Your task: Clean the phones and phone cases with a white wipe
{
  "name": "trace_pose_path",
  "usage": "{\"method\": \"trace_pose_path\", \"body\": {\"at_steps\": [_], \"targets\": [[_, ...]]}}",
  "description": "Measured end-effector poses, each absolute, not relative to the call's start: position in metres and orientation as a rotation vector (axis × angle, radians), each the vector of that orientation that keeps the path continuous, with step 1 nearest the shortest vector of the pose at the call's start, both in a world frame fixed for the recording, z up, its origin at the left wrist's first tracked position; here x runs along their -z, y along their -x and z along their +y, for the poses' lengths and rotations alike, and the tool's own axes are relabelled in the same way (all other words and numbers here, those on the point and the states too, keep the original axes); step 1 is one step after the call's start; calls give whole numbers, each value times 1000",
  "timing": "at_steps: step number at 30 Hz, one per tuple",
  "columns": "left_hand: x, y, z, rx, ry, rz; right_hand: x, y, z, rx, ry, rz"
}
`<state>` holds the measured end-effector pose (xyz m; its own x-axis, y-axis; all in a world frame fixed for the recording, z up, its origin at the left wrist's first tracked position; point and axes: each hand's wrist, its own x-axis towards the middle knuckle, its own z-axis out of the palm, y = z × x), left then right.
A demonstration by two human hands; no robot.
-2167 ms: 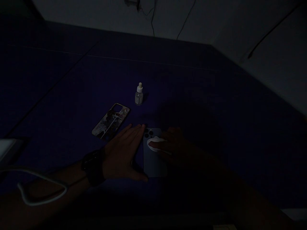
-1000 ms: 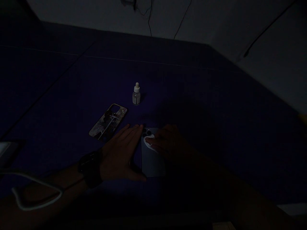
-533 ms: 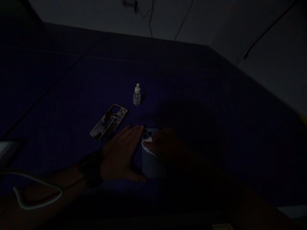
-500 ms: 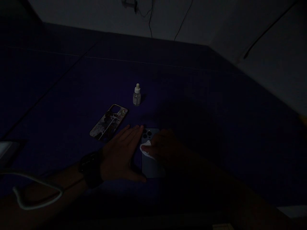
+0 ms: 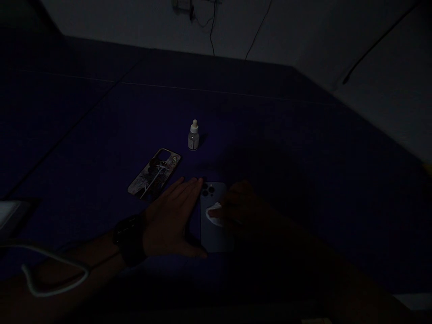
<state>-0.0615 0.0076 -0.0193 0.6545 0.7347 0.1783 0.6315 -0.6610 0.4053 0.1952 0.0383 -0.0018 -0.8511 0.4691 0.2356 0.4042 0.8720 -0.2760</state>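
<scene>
Fingers of right hand (image 5: 241, 209) pinching white cloth (image 5: 216, 221) against back of phone (image 5: 216, 240), below camera lenses (image 5: 211, 189). Phone flat on purple surface (image 5: 101, 144), lens end away from wearer. Left hand (image 5: 168, 220) spread, palm down, fingers straight, forefinger tip at phone's far left corner, thumb tip at near left corner. Dark watch (image 5: 130, 231) on left wrist. Patterned phone case (image 5: 153, 177) lying slanted just beyond left hand; dropper bottle (image 5: 193, 140) upright farther off. Pale cable (image 5: 45, 294) crossing before left forearm (image 5: 104, 258). Dim light, right forearm mostly in shadow.
</scene>
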Motion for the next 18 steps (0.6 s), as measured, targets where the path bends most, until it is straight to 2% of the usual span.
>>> {"method": "trace_pose_path", "body": {"at_steps": [3,8,14,18], "targets": [[18,61,7,-443,-2568,1107,0,-200,40,-222,803,-2645],[18,61,7,-433,-2549,1120,0,-194,35,-391,694,-2745],[18,61,8,-439,-2563,1106,-3,-205,42,-220,860,-2652],[17,61,8,-431,-2562,1105,-5,-208,41,-361,782,-2720]]}}
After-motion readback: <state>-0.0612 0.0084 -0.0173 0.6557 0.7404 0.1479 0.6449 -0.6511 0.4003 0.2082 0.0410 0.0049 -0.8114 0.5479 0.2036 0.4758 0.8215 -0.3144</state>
